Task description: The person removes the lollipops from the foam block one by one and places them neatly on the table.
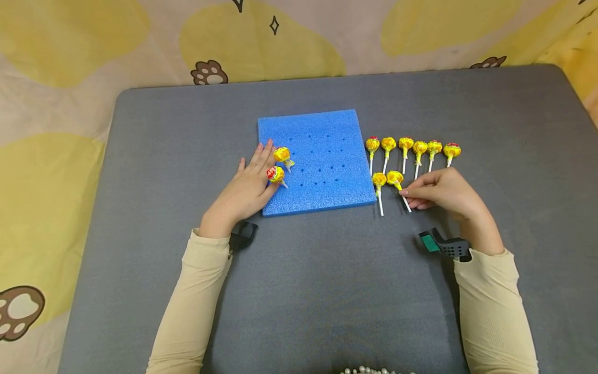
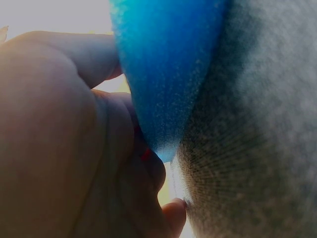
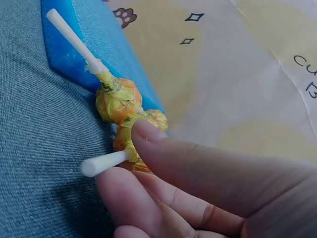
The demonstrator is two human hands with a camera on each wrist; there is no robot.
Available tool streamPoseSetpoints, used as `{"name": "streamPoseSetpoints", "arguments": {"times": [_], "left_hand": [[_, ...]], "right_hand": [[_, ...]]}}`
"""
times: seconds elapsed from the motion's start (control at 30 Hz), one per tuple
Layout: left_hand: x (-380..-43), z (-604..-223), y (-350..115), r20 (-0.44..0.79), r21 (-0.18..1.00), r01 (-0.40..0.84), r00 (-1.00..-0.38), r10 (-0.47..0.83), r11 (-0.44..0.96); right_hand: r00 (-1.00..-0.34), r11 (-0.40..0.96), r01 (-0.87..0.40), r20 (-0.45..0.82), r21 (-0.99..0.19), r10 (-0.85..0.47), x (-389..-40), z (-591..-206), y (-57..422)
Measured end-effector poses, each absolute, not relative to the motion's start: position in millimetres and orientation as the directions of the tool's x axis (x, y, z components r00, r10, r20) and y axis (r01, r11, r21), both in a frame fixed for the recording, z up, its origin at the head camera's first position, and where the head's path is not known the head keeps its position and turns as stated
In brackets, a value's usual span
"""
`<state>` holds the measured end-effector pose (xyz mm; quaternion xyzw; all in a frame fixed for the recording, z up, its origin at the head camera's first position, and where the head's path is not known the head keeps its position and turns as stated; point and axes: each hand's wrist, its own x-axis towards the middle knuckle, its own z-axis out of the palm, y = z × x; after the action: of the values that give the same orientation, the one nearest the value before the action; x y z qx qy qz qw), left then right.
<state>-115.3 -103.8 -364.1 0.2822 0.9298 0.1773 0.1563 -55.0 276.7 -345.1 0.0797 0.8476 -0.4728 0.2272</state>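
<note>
In the head view, my left hand (image 1: pixel 249 182) rests with extended fingers on the left edge of a blue foam board (image 1: pixel 322 192) dotted with small holes. Two yellow-wrapped lollipops, an upper one (image 1: pixel 282 154) and a lower one with red (image 1: pixel 275 174), stand tilted in the board beside those fingers. To the board's right, my right hand (image 1: pixel 441 192) pinches the white stick of a lollipop (image 1: pixel 394 178) between thumb and fingers; the right wrist view shows this stick (image 3: pixel 104 162) up close. Another lollipop (image 3: pixel 119 99) lies just beside it, next to the board's corner.
A row of several lollipops (image 1: pixel 420 147) lies on the grey table (image 1: pixel 327 291) beyond my right hand, sticks toward me. A patterned yellow and cream cloth (image 1: pixel 299 41) hangs behind the table's far edge. Both wrists carry dark camera mounts (image 1: pixel 448 246).
</note>
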Motion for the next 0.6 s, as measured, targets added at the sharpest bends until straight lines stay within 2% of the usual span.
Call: {"name": "streamPoseSetpoints", "arguments": {"times": [0.37,0.6], "left_hand": [[-114.7,-363.9,-104.6,-0.182,0.42,0.468,-0.795,0.578,0.777],[-115.1,-365.8,-104.2,-0.179,0.426,0.471,-0.793,0.582,0.773]], "right_hand": [[-0.922,0.507,0.297,-0.381,-0.809,-0.067,-52.1,-341.0,280.7],[-0.95,0.384,0.266,-0.307,-0.884,-0.049,-51.1,-338.7,277.6]]}}
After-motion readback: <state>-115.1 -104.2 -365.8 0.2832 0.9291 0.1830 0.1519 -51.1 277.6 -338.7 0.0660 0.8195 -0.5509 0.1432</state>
